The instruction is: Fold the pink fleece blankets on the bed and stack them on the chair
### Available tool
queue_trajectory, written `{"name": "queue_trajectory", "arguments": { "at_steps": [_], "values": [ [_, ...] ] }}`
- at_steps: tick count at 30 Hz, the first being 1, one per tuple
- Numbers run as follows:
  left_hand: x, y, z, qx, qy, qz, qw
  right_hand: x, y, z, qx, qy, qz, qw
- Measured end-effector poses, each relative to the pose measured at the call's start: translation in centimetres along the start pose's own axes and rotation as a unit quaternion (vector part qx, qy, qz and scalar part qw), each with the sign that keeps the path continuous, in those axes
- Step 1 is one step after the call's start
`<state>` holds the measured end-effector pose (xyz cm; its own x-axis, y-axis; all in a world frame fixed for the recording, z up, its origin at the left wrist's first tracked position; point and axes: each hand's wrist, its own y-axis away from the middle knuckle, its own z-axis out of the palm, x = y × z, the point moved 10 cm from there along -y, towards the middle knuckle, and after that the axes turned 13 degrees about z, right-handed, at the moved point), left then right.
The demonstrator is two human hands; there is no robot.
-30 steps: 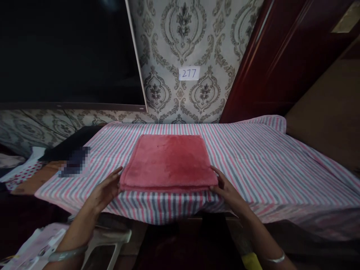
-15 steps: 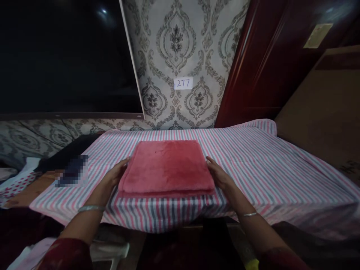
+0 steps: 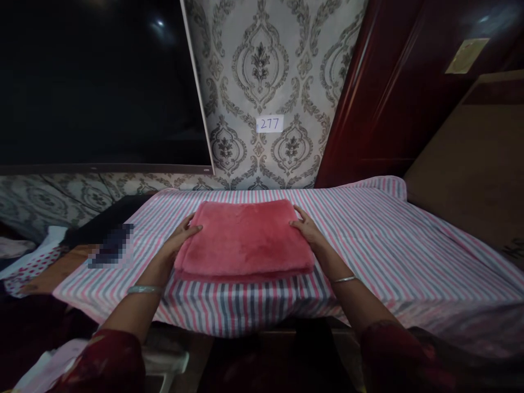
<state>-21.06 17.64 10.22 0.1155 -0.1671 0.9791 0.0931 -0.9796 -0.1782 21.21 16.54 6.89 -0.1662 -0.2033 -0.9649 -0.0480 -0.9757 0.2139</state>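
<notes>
A folded pink plush cloth (image 3: 245, 237), thick and layered like a blanket, lies near the front edge of a table with a striped cover (image 3: 368, 245). At its left side is my left hand (image 3: 182, 234), thumb on top and fingers curled round the edge. My right hand (image 3: 309, 229) grips the opposite side in the same way, its thumb resting on the upper surface. The far edge of the cloth sags a little between the hands. Fingers under the cloth are hidden.
A large dark screen (image 3: 98, 87) stands behind on the left. Patterned wallpaper bears a paper marked 277 (image 3: 269, 124). To the right are a dark red door (image 3: 368, 109) and a cardboard box (image 3: 483, 164). A blurred-out dark item (image 3: 112, 245) lies at the left.
Both hands have moved from beside the folded cloth onto its sides and closed on them. The cloth's far edge has risen slightly at the corners.
</notes>
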Motion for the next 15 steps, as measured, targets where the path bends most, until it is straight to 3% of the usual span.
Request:
{"name": "queue_trajectory", "arguments": {
  "at_steps": [3,5,10,12,15],
  "values": [
    [2.4,0.3,-0.8,0.010,0.016,0.054,0.998,-2.1,-0.1,0.1,-0.005,-0.014,-0.044,0.999],
    [2.4,0.7,-1.6,0.024,0.024,0.053,0.998,-2.0,-0.5,0.1,0.000,-0.028,-0.044,0.999],
    [-3.3,2.2,-2.7,0.049,0.009,-0.094,0.994,3.3,-2.0,-0.4,0.063,-0.013,0.072,0.995],
    [-4.9,2.8,-3.3,0.065,0.010,-0.118,0.991,4.5,-2.1,-0.7,0.071,-0.010,0.081,0.994],
    [-5.6,3.4,-3.6,0.061,0.021,-0.117,0.991,5.0,-1.3,-0.9,0.054,-0.002,0.072,0.996]
  ]
}}
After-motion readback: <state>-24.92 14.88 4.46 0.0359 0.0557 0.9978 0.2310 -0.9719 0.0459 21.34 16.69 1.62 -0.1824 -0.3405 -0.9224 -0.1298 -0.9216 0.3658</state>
